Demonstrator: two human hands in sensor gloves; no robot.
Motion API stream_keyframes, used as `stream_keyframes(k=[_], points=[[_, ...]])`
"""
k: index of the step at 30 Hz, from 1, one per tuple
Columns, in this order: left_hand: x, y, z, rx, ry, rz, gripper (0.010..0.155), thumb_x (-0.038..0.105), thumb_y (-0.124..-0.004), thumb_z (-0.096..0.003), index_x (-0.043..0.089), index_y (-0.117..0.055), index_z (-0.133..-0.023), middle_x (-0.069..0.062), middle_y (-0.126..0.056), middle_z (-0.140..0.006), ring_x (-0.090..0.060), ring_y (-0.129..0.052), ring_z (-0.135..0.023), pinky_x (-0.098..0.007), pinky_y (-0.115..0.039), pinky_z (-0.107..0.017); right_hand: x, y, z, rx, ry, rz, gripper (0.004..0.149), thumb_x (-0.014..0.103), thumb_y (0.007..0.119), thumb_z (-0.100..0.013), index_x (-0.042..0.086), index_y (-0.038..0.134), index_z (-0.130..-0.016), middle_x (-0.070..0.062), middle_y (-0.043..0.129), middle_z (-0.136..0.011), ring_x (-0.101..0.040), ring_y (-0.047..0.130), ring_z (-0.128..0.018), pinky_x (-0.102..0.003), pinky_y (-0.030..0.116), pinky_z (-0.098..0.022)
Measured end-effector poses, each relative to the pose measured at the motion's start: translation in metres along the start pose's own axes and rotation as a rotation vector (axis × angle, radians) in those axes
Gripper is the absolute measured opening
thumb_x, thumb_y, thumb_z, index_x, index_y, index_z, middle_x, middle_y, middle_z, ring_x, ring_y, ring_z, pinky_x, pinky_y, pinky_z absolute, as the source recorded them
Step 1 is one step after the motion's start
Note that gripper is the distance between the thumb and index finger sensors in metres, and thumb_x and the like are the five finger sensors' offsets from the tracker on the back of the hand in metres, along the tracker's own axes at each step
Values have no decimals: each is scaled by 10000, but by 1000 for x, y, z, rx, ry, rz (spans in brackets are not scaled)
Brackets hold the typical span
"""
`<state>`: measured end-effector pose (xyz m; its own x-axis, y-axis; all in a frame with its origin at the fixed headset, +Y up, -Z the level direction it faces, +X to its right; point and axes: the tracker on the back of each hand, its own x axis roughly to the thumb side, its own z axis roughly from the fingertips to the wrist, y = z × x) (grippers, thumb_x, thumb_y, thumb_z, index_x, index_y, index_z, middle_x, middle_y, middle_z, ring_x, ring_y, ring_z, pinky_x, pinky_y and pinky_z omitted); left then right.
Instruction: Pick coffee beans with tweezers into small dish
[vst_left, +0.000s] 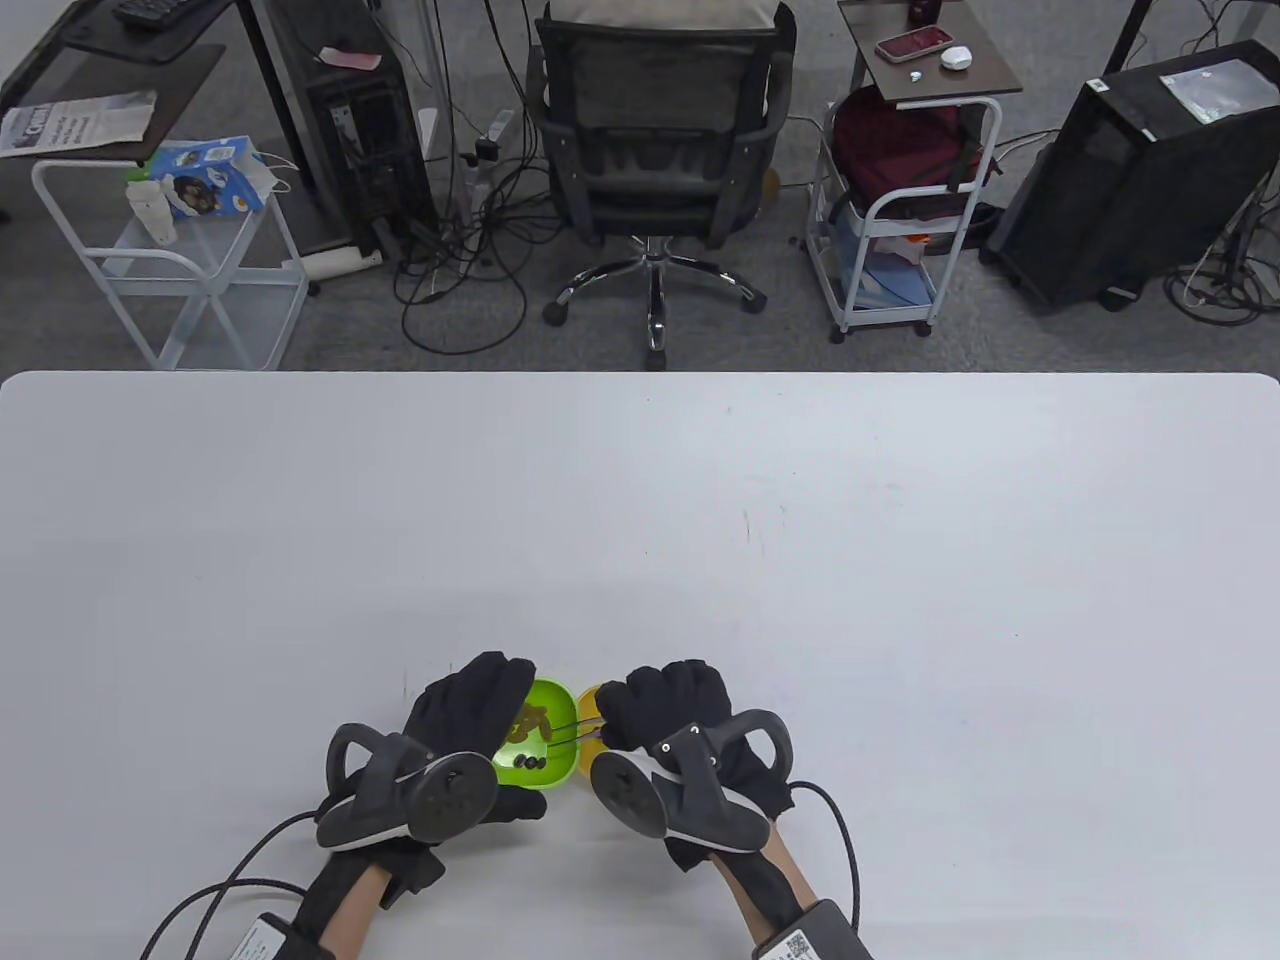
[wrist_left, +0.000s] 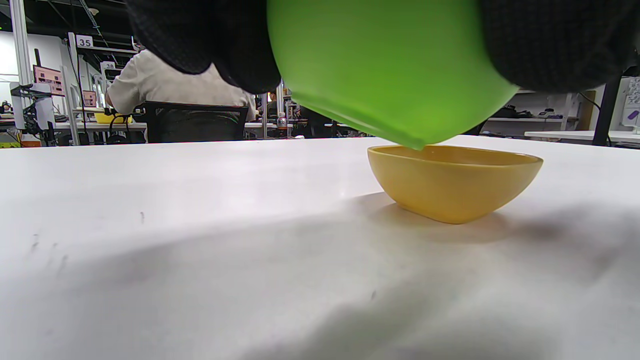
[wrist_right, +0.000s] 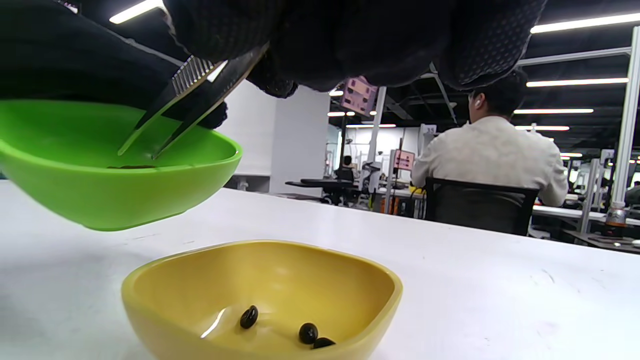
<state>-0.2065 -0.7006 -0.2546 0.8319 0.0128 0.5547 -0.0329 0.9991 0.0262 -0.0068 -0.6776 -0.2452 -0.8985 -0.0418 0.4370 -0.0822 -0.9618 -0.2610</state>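
My left hand (vst_left: 470, 725) holds a green dish (vst_left: 545, 745) lifted and tilted off the table; it also shows in the left wrist view (wrist_left: 390, 70) and the right wrist view (wrist_right: 100, 175). Dark coffee beans (vst_left: 530, 762) lie in it. My right hand (vst_left: 665, 715) grips metal tweezers (vst_left: 572, 728), whose tips reach into the green dish (wrist_right: 150, 130). A yellow dish (wrist_right: 260, 295) stands on the table under my right hand and holds three beans (wrist_right: 249, 316). It also shows in the left wrist view (wrist_left: 452, 182) and the table view (vst_left: 588, 705).
The white table (vst_left: 640, 520) stretches wide beyond the hands. An office chair (vst_left: 655, 150), carts and computer towers stand on the floor past its far edge.
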Motion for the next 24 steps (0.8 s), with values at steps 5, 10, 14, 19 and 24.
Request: stream_keyframes(k=[5, 10, 14, 19, 24], points=[[0, 0, 0, -2, -1, -1, 1122, 684, -798, -327, 31, -489, -1185, -299, -596, -1208, -449, -842, -989, -635, -718, -746, 8, 4, -1, 18, -27, 19, 431, 363, 660, -459, 241, 745, -863, 14, 846, -694, -217, 885, -534, -580, 699, -699], [0, 0, 0, 4, 0, -2, 1120, 684, -798, -326, 33, -489, -1184, -298, -596, -1208, -449, -844, -987, -635, -718, -745, 15, 8, -1, 40, -51, 54, 429, 361, 659, -459, 243, 745, -862, 13, 846, -694, -218, 885, -536, -582, 696, -699], [0, 1, 1, 16, 4, 3, 1122, 682, -800, -327, 30, -488, -1185, -300, -598, -1207, -451, -845, -985, -636, -718, -743, 18, 10, -2, 41, -59, 88, 429, 363, 659, -459, 245, 745, -862, 15, 846, -695, -218, 884, -539, -582, 695, -702], [0, 1, 0, 15, 4, -3, 1121, 683, -799, -326, 31, -491, -1183, -301, -599, -1206, -451, -845, -985, -635, -720, -742, 21, 10, -4, 38, -66, 129, 425, 360, 662, -459, 244, 745, -859, 12, 844, -694, -221, 881, -538, -580, 692, -705], [0, 0, 0, 13, 2, -6, 1119, 683, -800, -326, 32, -492, -1183, -299, -599, -1206, -451, -845, -985, -636, -719, -743, 24, 10, -5, 33, -69, 172, 420, 357, 660, -459, 246, 745, -855, 11, 842, -694, -222, 878, -540, -580, 689, -708]])
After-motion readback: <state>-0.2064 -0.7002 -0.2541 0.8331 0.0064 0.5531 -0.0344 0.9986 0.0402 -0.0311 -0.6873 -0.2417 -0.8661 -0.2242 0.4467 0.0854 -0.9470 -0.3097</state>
